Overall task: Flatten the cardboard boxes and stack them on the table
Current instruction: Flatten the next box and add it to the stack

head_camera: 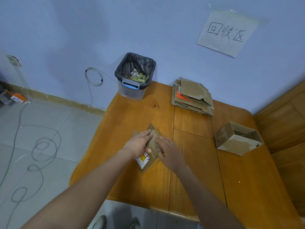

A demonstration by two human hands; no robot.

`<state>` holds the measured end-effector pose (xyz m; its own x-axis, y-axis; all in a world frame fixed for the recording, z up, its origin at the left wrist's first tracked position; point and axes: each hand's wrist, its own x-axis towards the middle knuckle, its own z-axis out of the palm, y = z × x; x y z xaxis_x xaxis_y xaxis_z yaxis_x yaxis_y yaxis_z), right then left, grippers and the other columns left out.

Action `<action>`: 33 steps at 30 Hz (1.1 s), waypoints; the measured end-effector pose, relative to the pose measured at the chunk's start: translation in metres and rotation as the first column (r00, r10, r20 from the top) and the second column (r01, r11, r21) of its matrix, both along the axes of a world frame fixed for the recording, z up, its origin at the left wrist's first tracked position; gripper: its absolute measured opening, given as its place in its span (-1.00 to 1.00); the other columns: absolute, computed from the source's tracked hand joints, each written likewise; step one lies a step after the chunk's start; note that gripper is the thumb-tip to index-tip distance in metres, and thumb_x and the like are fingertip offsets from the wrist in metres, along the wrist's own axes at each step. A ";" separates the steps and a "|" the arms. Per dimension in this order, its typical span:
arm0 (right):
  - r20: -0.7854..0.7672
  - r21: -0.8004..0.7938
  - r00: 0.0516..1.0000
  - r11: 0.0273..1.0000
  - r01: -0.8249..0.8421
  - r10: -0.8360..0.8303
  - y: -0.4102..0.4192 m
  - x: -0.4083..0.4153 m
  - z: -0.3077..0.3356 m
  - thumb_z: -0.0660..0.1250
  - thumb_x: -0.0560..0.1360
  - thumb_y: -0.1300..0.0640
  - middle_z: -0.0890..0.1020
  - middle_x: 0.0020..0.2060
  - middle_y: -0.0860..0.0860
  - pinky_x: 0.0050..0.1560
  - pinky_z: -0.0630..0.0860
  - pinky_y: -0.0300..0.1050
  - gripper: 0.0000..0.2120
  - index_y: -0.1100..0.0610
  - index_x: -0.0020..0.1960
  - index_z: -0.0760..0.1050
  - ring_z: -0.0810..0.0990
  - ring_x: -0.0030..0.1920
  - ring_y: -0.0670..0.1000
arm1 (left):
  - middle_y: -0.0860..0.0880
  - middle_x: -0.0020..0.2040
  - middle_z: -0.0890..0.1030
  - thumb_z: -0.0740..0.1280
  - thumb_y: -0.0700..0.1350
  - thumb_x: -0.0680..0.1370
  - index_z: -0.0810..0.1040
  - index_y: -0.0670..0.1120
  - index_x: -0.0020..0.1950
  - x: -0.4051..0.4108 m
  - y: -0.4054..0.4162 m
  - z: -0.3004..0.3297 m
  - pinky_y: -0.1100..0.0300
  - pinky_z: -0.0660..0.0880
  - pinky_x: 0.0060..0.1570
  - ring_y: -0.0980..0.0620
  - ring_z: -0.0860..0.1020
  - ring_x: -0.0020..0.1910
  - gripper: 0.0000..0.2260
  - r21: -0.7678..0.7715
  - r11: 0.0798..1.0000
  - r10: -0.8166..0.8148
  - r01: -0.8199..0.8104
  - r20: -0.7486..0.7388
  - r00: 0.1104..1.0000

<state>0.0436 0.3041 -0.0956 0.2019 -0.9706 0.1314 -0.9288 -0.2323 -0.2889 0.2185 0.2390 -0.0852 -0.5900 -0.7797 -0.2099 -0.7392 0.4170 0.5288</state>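
Fingers: both sets lie straight and relaxed, pressing down on the small cardboard box [151, 151] at the centre of the frame; neither curls round it.
Left hand [139, 144]: palm down on the upper left part of the box, fingertips aimed toward the upper right.
Right hand [170, 152]: flat on the right side of the box, fingertips toward the upper left, almost meeting those of the left hand.
Box position: on the tabletop [135, 116], near its left edge, largely collapsed, with a white and yellow label at its lower left end.
Box axis: its long line runs from the lower left of the frame to the upper centre, a pointed flap leading at the top.
Doing the step well: I judge it best to press evenly with both palms, working along that long line so the creases fold flat and no flap springs up.
Flat stack [193, 96]: flattened pieces piled at the upper right of the tabletop, well apart from the hands.
Open box [238, 139]: not yet flattened, at the right of the frame.
Bin [134, 78]: lined, at the top edge of the tabletop.
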 end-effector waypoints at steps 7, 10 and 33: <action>0.071 0.017 0.995 0.998 0.064 -0.065 0.004 0.003 -0.005 0.23 0.53 0.17 0.43 0.35 -0.08 0.00 0.37 -0.26 -0.66 0.12 0.30 0.45 0.42 0.25 0.01 | 0.01 0.61 -0.06 0.30 -0.07 0.60 0.02 -0.06 0.59 -0.001 0.003 -0.005 0.21 -0.05 0.48 0.07 -0.07 0.57 -0.35 -0.004 1.000 0.009 -0.009 -0.027 1.000; 0.084 0.011 0.995 0.998 0.058 -0.059 0.004 0.002 -0.003 0.24 0.53 0.18 0.45 0.33 -0.09 -0.07 0.42 -0.24 -0.70 0.12 0.25 0.48 0.44 0.24 0.01 | 0.02 0.60 -0.06 0.31 -0.07 0.60 0.02 -0.05 0.59 -0.001 0.003 -0.006 0.22 -0.05 0.48 0.07 -0.07 0.57 -0.34 -0.002 1.000 0.010 -0.010 -0.030 0.999; 0.177 0.239 0.960 0.956 0.170 -0.215 0.002 0.009 0.013 0.33 0.40 0.00 0.30 -0.01 -0.14 -0.33 0.19 -0.26 -0.77 0.09 -0.10 0.34 0.38 -0.12 -0.04 | -0.01 0.60 -0.05 0.31 -0.02 0.60 0.04 -0.08 0.59 0.002 0.002 0.002 0.20 -0.03 0.50 0.06 -0.05 0.57 -0.34 -0.001 0.998 -0.065 0.065 -0.006 0.998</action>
<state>0.0530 0.3059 -0.0829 -0.0003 -0.9975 -0.0706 -0.8679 0.0353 -0.4956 0.2205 0.2412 -0.0828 -0.6406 -0.7399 -0.2053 -0.7074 0.4646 0.5327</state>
